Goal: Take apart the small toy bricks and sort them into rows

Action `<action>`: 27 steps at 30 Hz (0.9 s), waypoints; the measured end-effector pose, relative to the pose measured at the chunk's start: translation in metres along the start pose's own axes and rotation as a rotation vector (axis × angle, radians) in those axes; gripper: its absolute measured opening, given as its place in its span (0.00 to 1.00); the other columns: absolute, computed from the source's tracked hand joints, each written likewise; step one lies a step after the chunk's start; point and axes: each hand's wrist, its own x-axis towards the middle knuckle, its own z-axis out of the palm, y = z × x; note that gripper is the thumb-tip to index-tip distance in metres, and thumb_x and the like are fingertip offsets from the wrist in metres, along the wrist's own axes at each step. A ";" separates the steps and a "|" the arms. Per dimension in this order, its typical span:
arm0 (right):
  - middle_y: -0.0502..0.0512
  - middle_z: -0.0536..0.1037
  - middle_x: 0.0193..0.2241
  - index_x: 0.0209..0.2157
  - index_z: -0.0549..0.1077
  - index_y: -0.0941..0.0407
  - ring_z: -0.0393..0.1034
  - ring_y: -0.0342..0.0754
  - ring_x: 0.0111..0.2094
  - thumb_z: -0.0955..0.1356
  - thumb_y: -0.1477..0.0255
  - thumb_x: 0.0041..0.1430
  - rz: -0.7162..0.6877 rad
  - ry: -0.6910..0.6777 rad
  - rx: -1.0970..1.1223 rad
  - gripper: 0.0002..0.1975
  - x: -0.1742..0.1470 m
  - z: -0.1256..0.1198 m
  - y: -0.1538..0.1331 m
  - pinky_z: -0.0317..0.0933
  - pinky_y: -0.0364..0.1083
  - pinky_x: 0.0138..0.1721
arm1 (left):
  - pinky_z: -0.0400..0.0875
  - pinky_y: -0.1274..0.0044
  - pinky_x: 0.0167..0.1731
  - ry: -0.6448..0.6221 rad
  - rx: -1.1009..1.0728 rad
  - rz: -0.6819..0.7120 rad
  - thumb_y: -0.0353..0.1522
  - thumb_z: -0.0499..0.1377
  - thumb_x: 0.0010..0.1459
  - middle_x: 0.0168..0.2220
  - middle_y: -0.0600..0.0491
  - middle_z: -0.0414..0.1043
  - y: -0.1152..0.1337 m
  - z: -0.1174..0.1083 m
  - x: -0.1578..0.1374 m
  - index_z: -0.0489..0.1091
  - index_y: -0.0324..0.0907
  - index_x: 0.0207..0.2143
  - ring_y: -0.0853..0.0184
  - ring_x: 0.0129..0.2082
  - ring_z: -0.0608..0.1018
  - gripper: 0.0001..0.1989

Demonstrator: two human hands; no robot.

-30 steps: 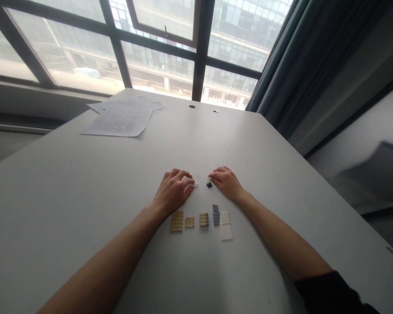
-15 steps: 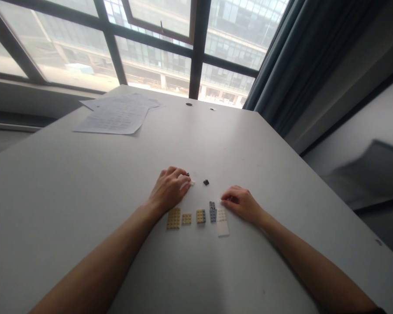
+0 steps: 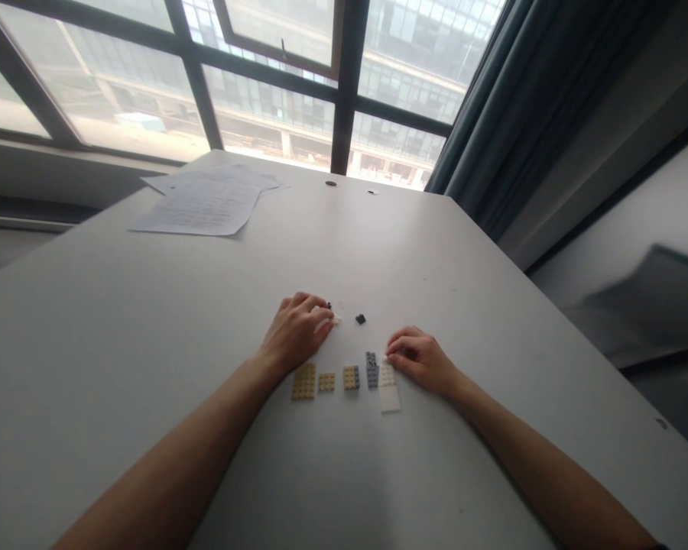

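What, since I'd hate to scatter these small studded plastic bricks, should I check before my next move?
1. Right hand gripping a small white plastic piece: ok, pinched at the fingertips.
2. That piece touching the white rectangular studded plastic plate: cannot tell, too small.
3. Plate clear of the right hand: not ok, fingertips are at its far edge.
4. Left hand firmly holding the tiny white plastic bit by its fingertips: cannot tell.
5. Small angular black plastic brick clear of both hands: ok.
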 end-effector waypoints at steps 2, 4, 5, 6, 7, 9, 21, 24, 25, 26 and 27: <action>0.54 0.76 0.37 0.32 0.77 0.54 0.69 0.47 0.41 0.70 0.74 0.56 0.000 -0.002 -0.004 0.03 0.000 0.000 -0.001 0.62 0.47 0.44 | 0.64 0.63 0.45 -0.001 -0.006 -0.005 0.34 0.56 0.59 0.43 0.50 0.75 0.000 0.000 0.000 0.76 0.46 0.35 0.57 0.45 0.69 0.09; 0.54 0.76 0.37 0.32 0.77 0.54 0.69 0.47 0.41 0.70 0.74 0.56 0.003 -0.002 -0.009 0.03 0.000 0.000 -0.002 0.62 0.47 0.44 | 0.63 0.63 0.45 -0.001 -0.014 -0.009 0.34 0.55 0.59 0.43 0.50 0.75 0.001 -0.001 0.000 0.76 0.47 0.35 0.57 0.45 0.69 0.09; 0.54 0.76 0.37 0.32 0.77 0.54 0.69 0.47 0.41 0.70 0.74 0.56 0.003 -0.003 -0.010 0.03 0.000 -0.001 -0.002 0.62 0.47 0.44 | 0.63 0.63 0.45 -0.001 -0.018 -0.011 0.35 0.55 0.59 0.43 0.49 0.75 0.001 -0.001 0.000 0.76 0.47 0.35 0.57 0.45 0.69 0.09; 0.54 0.76 0.37 0.32 0.77 0.54 0.69 0.47 0.41 0.70 0.74 0.56 0.002 -0.005 -0.010 0.03 0.000 -0.001 -0.003 0.62 0.48 0.45 | 0.63 0.62 0.45 -0.001 -0.022 -0.012 0.35 0.55 0.59 0.43 0.49 0.75 0.001 -0.001 0.000 0.76 0.47 0.35 0.57 0.45 0.69 0.09; 0.54 0.76 0.37 0.32 0.77 0.54 0.69 0.47 0.41 0.70 0.74 0.56 0.002 -0.006 -0.008 0.03 0.000 -0.001 -0.003 0.62 0.48 0.45 | 0.63 0.62 0.45 -0.001 -0.026 -0.014 0.35 0.55 0.59 0.43 0.49 0.75 0.001 -0.001 0.000 0.76 0.47 0.35 0.57 0.46 0.69 0.09; 0.54 0.76 0.38 0.32 0.77 0.53 0.69 0.47 0.41 0.70 0.73 0.56 0.001 -0.007 -0.006 0.03 0.000 -0.001 -0.002 0.62 0.48 0.45 | 0.63 0.62 0.45 -0.004 -0.033 -0.017 0.35 0.55 0.59 0.43 0.49 0.75 0.001 -0.001 0.000 0.76 0.47 0.35 0.56 0.46 0.69 0.09; 0.54 0.77 0.38 0.39 0.77 0.52 0.68 0.48 0.42 0.69 0.75 0.58 -0.178 -0.121 -0.152 0.08 0.024 -0.009 -0.021 0.61 0.49 0.47 | 0.63 0.63 0.45 -0.006 -0.018 -0.018 0.34 0.56 0.59 0.42 0.50 0.75 0.001 -0.001 0.000 0.76 0.46 0.35 0.57 0.46 0.69 0.09; 0.54 0.77 0.36 0.37 0.78 0.52 0.68 0.49 0.41 0.71 0.73 0.57 -0.180 -0.171 -0.211 0.05 0.032 -0.009 -0.028 0.60 0.49 0.47 | 0.63 0.63 0.45 -0.009 -0.005 -0.017 0.34 0.55 0.59 0.42 0.50 0.75 0.002 -0.001 0.000 0.76 0.46 0.35 0.57 0.46 0.69 0.09; 0.54 0.77 0.35 0.36 0.79 0.52 0.68 0.49 0.40 0.71 0.72 0.56 -0.174 -0.183 -0.227 0.05 0.033 -0.008 -0.029 0.60 0.49 0.47 | 0.63 0.63 0.45 -0.011 -0.004 -0.017 0.34 0.55 0.59 0.42 0.50 0.75 0.002 -0.001 0.000 0.76 0.46 0.35 0.57 0.46 0.69 0.09; 0.53 0.77 0.35 0.35 0.79 0.52 0.68 0.49 0.40 0.71 0.72 0.56 -0.170 -0.196 -0.238 0.04 0.034 -0.008 -0.030 0.60 0.49 0.47 | 0.63 0.63 0.45 -0.014 -0.004 -0.018 0.34 0.55 0.60 0.42 0.50 0.75 0.002 -0.002 0.000 0.76 0.46 0.35 0.57 0.46 0.69 0.09; 0.53 0.77 0.35 0.34 0.79 0.52 0.68 0.49 0.40 0.71 0.71 0.56 -0.168 -0.207 -0.246 0.03 0.035 -0.007 -0.030 0.59 0.49 0.47 | 0.63 0.63 0.45 -0.019 -0.004 -0.020 0.34 0.55 0.60 0.43 0.50 0.74 0.002 -0.002 0.000 0.76 0.46 0.35 0.57 0.46 0.69 0.09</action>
